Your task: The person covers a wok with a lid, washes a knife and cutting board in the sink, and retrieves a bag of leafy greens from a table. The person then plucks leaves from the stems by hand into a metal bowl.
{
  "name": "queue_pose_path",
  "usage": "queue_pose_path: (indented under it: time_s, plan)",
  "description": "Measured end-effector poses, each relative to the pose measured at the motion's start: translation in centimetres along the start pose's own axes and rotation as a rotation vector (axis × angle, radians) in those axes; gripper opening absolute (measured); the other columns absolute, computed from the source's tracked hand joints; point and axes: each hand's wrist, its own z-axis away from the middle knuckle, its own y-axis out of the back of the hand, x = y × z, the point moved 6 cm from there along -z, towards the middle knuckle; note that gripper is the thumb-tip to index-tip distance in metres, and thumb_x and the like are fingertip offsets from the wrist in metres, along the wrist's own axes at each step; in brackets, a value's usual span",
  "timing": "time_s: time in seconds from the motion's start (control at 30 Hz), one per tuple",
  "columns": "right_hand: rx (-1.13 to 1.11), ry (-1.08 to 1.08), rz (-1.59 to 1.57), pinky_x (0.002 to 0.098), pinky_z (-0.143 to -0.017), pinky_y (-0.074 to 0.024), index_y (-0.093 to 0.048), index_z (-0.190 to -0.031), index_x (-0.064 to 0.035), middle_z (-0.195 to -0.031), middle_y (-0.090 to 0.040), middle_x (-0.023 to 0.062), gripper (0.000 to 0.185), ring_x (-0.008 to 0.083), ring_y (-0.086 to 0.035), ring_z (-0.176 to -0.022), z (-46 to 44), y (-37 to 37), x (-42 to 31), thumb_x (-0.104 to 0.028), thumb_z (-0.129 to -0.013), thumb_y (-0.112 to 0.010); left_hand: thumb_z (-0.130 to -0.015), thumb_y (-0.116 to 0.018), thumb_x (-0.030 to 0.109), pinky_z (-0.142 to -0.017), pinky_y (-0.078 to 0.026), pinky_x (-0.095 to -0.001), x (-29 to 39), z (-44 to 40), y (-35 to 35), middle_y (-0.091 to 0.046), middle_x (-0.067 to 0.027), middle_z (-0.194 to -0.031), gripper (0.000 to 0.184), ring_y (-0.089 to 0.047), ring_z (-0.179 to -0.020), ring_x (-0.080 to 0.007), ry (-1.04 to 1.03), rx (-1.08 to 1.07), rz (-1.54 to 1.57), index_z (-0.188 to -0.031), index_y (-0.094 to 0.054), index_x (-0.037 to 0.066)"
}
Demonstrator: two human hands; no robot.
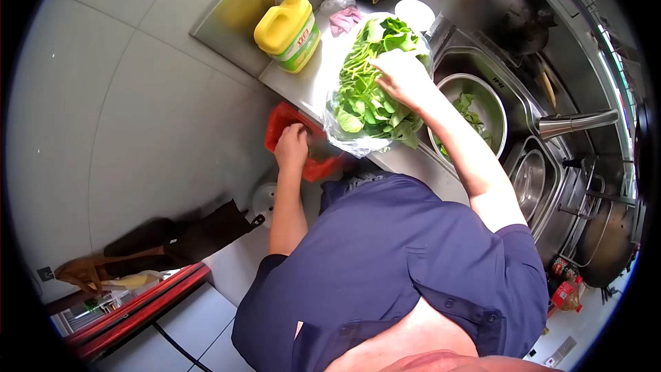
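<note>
A large heap of leafy greens [372, 76] with long stems lies on a clear plastic bag [358, 143] on the counter. My right hand [403, 77] is on the heap, its fingers bent around some stems. Down to the left, a red bin [279, 118], which looks lined with a bag, stands below the counter edge. My left hand [292, 143] reaches over its opening with the fingers bent downward and close together. Whatever those fingers hold, if anything, is hidden. Beside the heap, a metal bowl [501, 107] in the sink contains some loose green leaves [468, 114].
A yellow pump bottle [289, 31] stands near the wall, with a pink cloth [344, 21] and a white bowl [415, 14] nearby. The faucet [578, 124] juts over the sink [527, 114]. A metal strainer [529, 176] sits in the smaller basin.
</note>
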Motion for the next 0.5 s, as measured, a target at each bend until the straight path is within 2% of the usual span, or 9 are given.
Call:
queue_pose_path:
  time_s: [0.03,0.13,0.17,0.2,0.27,0.3,0.37,0.47,0.5]
  plan:
    - [-0.358,-0.043,0.201,0.0392,-0.069,-0.0478,-0.065,-0.086,-0.0090,-0.075,-0.060,0.0071,0.010,0.0269,-0.059,-0.073,-0.1,-2.3,1.0,-0.014,-0.076,-0.065,-0.084,-0.060,0.013,-0.074,-0.049,-0.0406,1.8,-0.3,1.7,-0.063,-0.0112,-0.095,0.015,-0.062,-0.087,-0.0305,-0.035,0.108,0.045,-0.099,-0.062,0.007]
    - [-0.098,-0.057,-0.057,0.0385,-0.071,-0.0483,-0.066,-0.085,-0.0101,-0.075,-0.062,0.0076,0.009,0.0274,-0.060,-0.073,-0.9,1.4,0.7,-0.013,-0.077,-0.065,-0.084,-0.061,0.010,-0.072,-0.049,-0.0369,5.4,-1.2,5.7,-0.062,-0.0112,-0.092,0.011,-0.061,-0.082,-0.0298,-0.117,0.321,0.281,-0.093,-0.062,0.004]
    - [0.049,-0.123,-0.112,0.0377,-0.073,-0.0490,-0.066,-0.085,-0.0101,-0.078,-0.063,0.0083,0.007,0.0284,-0.061,-0.078,-1.4,4.1,0.1,-0.013,-0.079,-0.065,-0.086,-0.061,0.005,-0.064,-0.046,-0.0246,6.4,-1.4,6.5,-0.063,-0.0066,-0.083,0.011,-0.059,-0.072,-0.0150,-0.201,0.363,0.340,-0.096,-0.063,0.000]
    - [0.066,-0.160,-0.088,0.0327,-0.074,-0.0498,-0.067,-0.091,-0.0081,-0.083,-0.066,0.0083,0.011,0.0238,-0.063,-0.078,-1.7,6.1,-0.1,-0.013,-0.082,-0.065,-0.086,-0.061,0.005,-0.064,-0.045,-0.0235,7.5,-1.9,7.0,-0.062,-0.0051,-0.084,0.012,-0.058,-0.073,-0.0128,-0.197,0.302,0.484,-0.097,-0.063,0.000]
    - [0.030,-0.554,-0.649,0.0263,-0.071,-0.0492,-0.067,-0.096,-0.0048,-0.084,-0.067,0.0070,0.015,0.0154,-0.063,-0.075,-0.6,6.8,1.5,-0.012,-0.083,-0.065,-0.088,-0.061,0.005,-0.065,-0.045,-0.0213,10.9,-2.6,7.9,-0.062,-0.0020,-0.086,0.014,-0.056,-0.075,-0.0083,-0.194,0.160,0.767,-0.100,-0.063,0.000]
    - [0.042,-0.654,-0.880,0.0218,-0.069,-0.0471,-0.067,-0.098,-0.0013,-0.083,-0.067,0.0051,0.017,0.0086,-0.059,-0.073,0.1,6.6,1.6,-0.010,-0.084,-0.062,-0.088,-0.061,0.005,-0.065,-0.045,-0.0208,12.8,-3.2,7.7,-0.062,-0.0014,-0.089,0.017,-0.056,-0.077,-0.0074,-0.232,0.075,0.818,-0.104,-0.062,0.000]
    - [-0.048,-0.712,-0.950,0.0215,-0.068,-0.0466,-0.067,-0.096,-0.0002,-0.081,-0.066,0.0039,0.016,0.0081,-0.058,-0.072,0.9,6.7,1.0,-0.010,-0.085,-0.061,-0.088,-0.062,0.005,-0.067,-0.046,-0.0212,16.9,-3.7,7.4,-0.062,-0.0035,-0.096,0.028,-0.056,-0.082,-0.0077,-0.244,-0.169,0.999,-0.115,-0.059,0.001]
    - [-0.129,-0.696,-0.912,0.0222,-0.066,-0.0461,-0.066,-0.096,0.0006,-0.077,-0.063,0.0030,0.018,0.0076,-0.056,-0.069,2.1,6.8,0.3,-0.013,-0.089,-0.056,-0.089,-0.061,0.004,-0.065,-0.048,-0.0228,20.8,-4.5,5.9,-0.065,-0.0069,-0.084,0.022,-0.059,-0.071,-0.0111,-0.230,-0.370,1.253,-0.109,-0.061,-0.003]
    - [-0.124,-0.725,-0.890,0.0227,-0.066,-0.0462,-0.066,-0.097,0.0005,-0.077,-0.063,0.0032,0.019,0.0077,-0.056,-0.069,2.7,7.0,0.3,-0.013,-0.089,-0.056,-0.088,-0.061,0.004,-0.065,-0.047,-0.0231,21.8,-4.4,5.8,-0.065,-0.0080,-0.078,0.017,-0.059,-0.066,-0.0120,-0.186,-0.352,1.296,-0.102,-0.063,-0.004]
